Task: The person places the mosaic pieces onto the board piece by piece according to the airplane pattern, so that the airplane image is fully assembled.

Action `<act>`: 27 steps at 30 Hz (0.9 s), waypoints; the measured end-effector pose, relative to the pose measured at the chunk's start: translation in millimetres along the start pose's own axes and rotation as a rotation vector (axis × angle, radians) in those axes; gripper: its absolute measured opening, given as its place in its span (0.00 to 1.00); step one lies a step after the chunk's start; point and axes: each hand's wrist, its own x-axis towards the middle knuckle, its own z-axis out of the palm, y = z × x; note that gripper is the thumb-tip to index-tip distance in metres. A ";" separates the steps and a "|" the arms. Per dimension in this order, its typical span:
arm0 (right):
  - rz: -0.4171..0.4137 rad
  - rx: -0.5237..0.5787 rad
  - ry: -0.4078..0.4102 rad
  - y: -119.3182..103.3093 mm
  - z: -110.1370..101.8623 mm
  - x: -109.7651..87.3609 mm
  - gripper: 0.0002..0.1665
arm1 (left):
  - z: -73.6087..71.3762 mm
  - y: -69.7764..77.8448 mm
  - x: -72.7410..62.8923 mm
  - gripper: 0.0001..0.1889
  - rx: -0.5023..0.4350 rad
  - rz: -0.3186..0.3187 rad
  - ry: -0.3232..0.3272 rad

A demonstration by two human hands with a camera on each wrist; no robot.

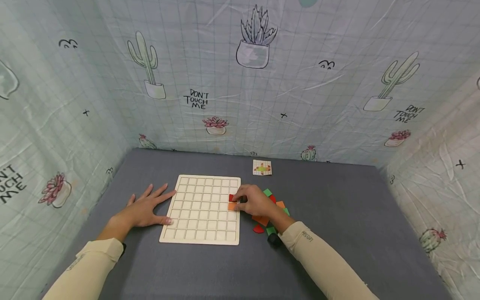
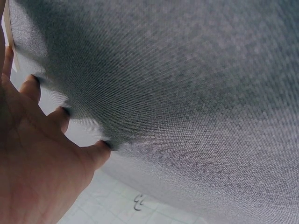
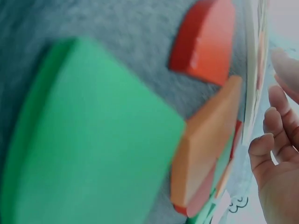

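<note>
A pale board [image 1: 202,210] with a grid of square cells lies on the grey table. At its right edge my right hand [image 1: 256,202] bends over two small tiles. Its thumb and index finger pinch an orange square tile [image 1: 232,206] lying in an edge cell, and the index fingertip is right at the red tile [image 1: 231,197] just above it. The other fingers are curled in the right wrist view. My left hand [image 1: 146,208] rests spread at the board's left side, with thumb and index fingertips on its border and the other fingertips on the table.
Beside and partly under the right forearm lies a loose pile of tiles, with a green tile [image 3: 93,135], a red rounded piece [image 3: 203,42] and an orange tile [image 3: 205,144]. Behind the board is a small pattern card [image 1: 262,167]. Patterned fabric [image 1: 240,83] surrounds the table.
</note>
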 end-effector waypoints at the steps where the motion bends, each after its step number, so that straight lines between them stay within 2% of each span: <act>1: -0.002 0.014 0.006 0.3 -1.6 -0.8 0.07 | -0.2 0.0 0.4 0.57 0.000 0.000 -0.001; 7: -0.003 0.062 -0.001 3.0 -13.1 -10.4 0.03 | -1.4 1.4 0.3 0.57 -0.006 -0.005 -0.014; 18: -0.051 0.045 -0.033 6.6 -28.7 -43.1 0.02 | -4.0 2.2 -1.5 0.57 -0.005 -0.008 -0.027; 27: -0.008 0.032 -0.056 10.4 -30.2 -77.2 0.02 | -5.2 4.8 -3.2 0.56 0.005 0.000 -0.019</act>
